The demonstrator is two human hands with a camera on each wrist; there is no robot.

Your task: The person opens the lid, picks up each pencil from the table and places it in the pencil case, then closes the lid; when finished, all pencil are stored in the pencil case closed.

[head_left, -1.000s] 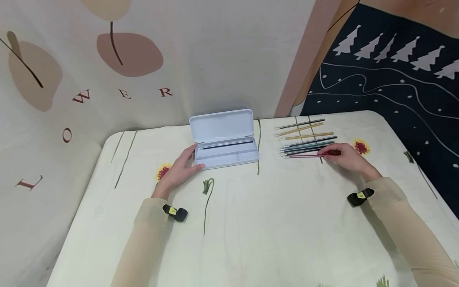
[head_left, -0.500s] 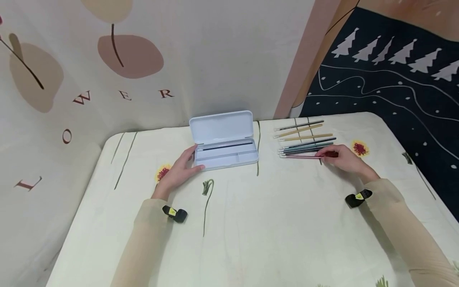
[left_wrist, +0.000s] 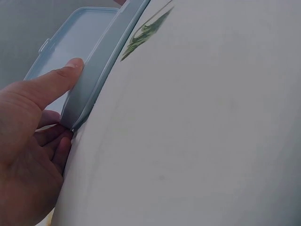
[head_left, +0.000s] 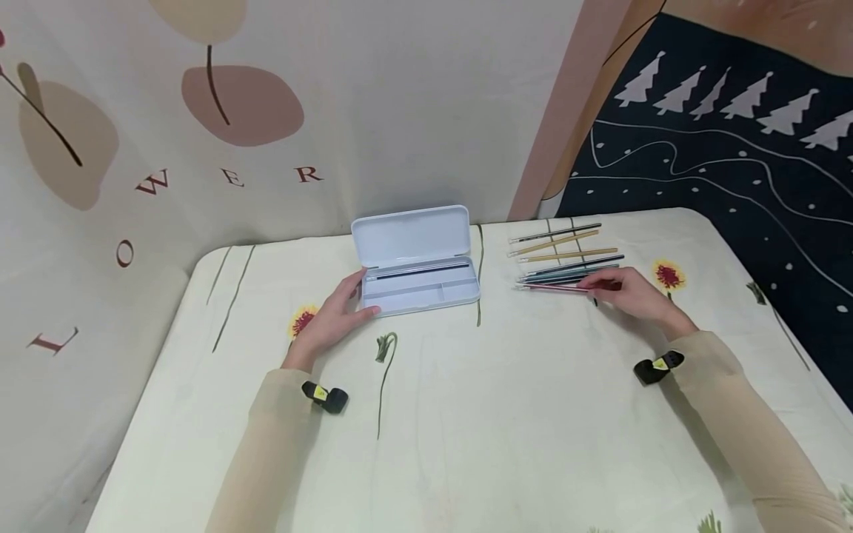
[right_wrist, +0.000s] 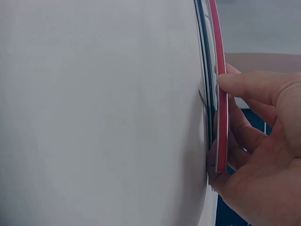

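Observation:
An open light-blue pencil case (head_left: 411,235) stands at the back middle of the table, lid raised, with a dark pencil (head_left: 426,272) in its rear compartment. My left hand (head_left: 331,317) holds the case by its left end; the left wrist view shows the thumb on the front wall and the other fingers around the corner. To the right, my right hand (head_left: 629,296) pinches a red pencil (right_wrist: 222,127) between thumb and fingers near one end. In the right wrist view the pencil is raised beside dark blue pencils (right_wrist: 205,56).
Beyond the right hand lie a black pencil (head_left: 556,233), two yellow pencils (head_left: 569,255) and several dark ones (head_left: 580,264), roughly side by side. A pale flowered cloth (head_left: 466,414) covers the table. A printed curtain (head_left: 426,133) hangs behind the case.
My right hand has shifted slightly left, taking the red pencil with it and lifting it off the table. The left hand and the pencil case have stayed put.

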